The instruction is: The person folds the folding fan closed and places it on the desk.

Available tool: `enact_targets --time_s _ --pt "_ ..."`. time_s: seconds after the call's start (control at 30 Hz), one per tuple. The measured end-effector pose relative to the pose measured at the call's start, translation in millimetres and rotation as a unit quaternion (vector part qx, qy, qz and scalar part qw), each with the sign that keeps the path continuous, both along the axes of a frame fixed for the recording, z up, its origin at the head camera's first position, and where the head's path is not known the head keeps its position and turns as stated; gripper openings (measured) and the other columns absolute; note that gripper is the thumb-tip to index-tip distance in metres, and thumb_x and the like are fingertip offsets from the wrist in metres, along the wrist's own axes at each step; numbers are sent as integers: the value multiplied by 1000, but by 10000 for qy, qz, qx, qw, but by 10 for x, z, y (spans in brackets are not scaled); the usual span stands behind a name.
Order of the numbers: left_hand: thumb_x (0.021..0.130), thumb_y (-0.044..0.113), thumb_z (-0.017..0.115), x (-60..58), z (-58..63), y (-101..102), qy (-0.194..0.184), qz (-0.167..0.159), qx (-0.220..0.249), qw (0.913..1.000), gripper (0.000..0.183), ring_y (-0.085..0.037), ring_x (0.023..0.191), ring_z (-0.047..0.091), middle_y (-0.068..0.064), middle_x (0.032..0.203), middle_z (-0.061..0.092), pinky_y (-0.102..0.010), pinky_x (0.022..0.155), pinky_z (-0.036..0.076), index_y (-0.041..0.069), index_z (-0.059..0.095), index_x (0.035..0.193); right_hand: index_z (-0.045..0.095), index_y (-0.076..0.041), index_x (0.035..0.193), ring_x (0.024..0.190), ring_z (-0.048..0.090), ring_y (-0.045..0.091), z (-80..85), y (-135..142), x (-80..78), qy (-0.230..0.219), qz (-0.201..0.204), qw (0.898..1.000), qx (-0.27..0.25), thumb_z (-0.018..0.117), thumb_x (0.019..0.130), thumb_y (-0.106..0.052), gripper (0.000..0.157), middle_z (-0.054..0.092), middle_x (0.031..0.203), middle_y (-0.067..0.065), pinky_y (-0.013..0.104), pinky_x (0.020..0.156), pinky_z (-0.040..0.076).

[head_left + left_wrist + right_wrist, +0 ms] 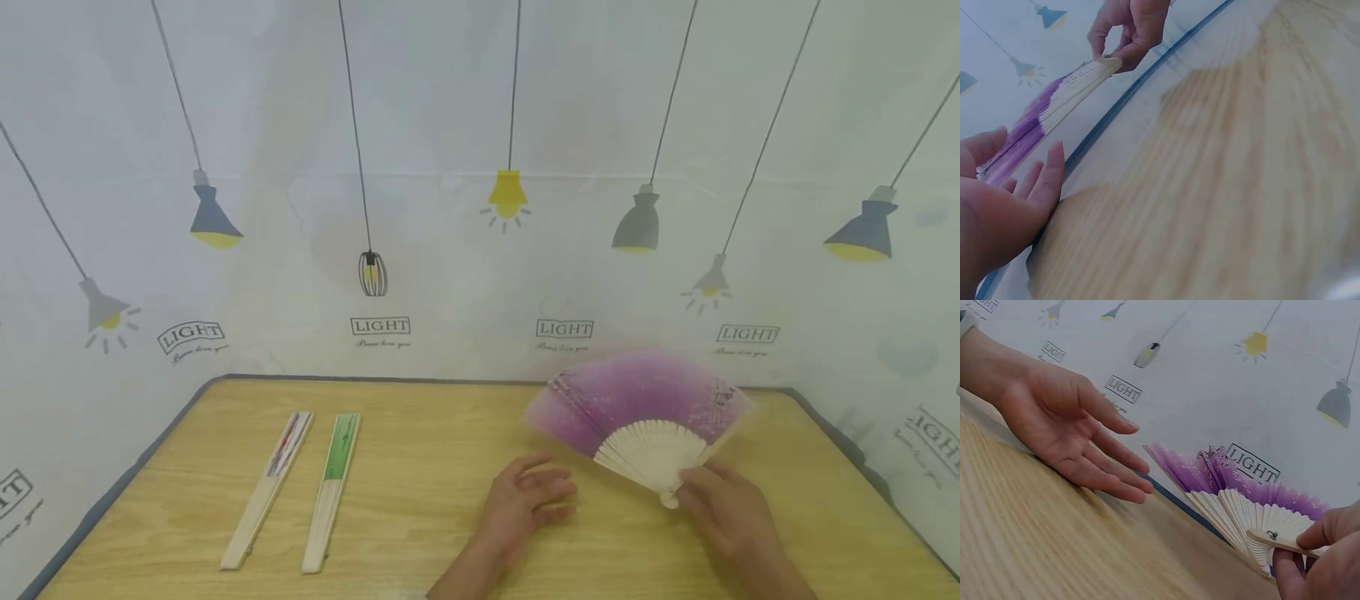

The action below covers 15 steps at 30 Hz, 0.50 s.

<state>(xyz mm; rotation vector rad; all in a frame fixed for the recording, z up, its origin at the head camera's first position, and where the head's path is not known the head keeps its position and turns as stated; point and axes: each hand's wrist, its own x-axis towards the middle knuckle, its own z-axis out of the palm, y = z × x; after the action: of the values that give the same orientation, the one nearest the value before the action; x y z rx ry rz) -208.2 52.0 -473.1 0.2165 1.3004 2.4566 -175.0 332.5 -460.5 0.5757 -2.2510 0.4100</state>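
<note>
Right grip (pixel 729 507) pinches a purple fan (pixel 647 427), left grip (pixel 527 502) is wide; backdrop lettering (pixel 380 326) reads "LIGHT".

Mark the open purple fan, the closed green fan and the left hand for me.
Purple fan (pixel 643 407): head view, on its purple leaf.
Green fan (pixel 331 493): head view, on its pale sticks.
Left hand (pixel 521 505): head view, mid-hand.

At four o'clock before me, the fan (pixel 637 387) has thin, pleated cloth over matt wooden ribs (pixel 654 452) with a shiny metal ring (pixel 1272 535). Toward eight, the folded fans (pixel 324 517) show bare wood. My counter (pixel 420 467) looks smooth, wood-grained; at twelve, the backdrop (pixel 442 125) resembles matt, creased cloth.
</note>
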Motion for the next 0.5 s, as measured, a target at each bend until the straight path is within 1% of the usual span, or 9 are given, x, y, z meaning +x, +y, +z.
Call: enact_targets --time_s 0.03,0.1,0.17,0.23,0.33,0.43,0.5 --pt "89 -2 63 1 2 1 -9 83 50 10000 54 -32 100 62 -28 120 56 -45 87 55 -10 36 135 67 -3 88 70 57 25 2 -54 -6 -3 -54 10000 22 72 66 -4 23 63 81 8 37 55 53" --pt "89 -2 63 -2 2 8 -7 202 108 9997 59 -33 102 61 -29 122 52 -45 87 55 -10 32 138 68 -3 88 71 58 28 2 -143 -4 9 -34 10000 -27 72 66 -5 23 64 82 10 40 55 54" --pt "89 -2 63 -10 3 15 -62 293 156 9994 64 -34 103 61 -29 123 50 -45 87 55 -8 28 141 68 -4 88 71 58 28 8 -229 3 12 -69 10000 -37 72 66 -6 23 64 83 10 40 54 54" --pt "89 -2 62 -19 3 22 -94 428 206 9988 65 -33 101 61 -26 120 52 -45 87 55 -7 26 143 67 -3 89 73 58 28 15 -315 18 22 41 10000 -64 71 67 -5 23 64 84 10 39 55 54" --pt "88 -4 62 -36 0 35 -125 658 315 9973 58 -28 96 62 -19 113 57 -46 87 55 -6 33 138 67 -6 90 76 59 25 21 -461 33 -17 135 9999 -103 71 68 -5 22 63 87 7 38 58 55" --pt "86 -6 62 -42 2 37 -149 975 407 9943 43 -23 86 64 -13 103 59 -46 85 56 -7 44 126 67 -6 89 76 59 24 28 -613 37 23 231 9995 -196 73 67 -3 23 63 89 8 37 59 56" --pt "86 -7 62 -47 5 32 -168 1198 428 9917 36 -22 81 65 -12 99 59 -45 84 57 -6 48 119 68 -6 88 76 60 24 41 -714 40 -109 170 9990 -391 75 67 -1 23 64 89 9 37 60 57"
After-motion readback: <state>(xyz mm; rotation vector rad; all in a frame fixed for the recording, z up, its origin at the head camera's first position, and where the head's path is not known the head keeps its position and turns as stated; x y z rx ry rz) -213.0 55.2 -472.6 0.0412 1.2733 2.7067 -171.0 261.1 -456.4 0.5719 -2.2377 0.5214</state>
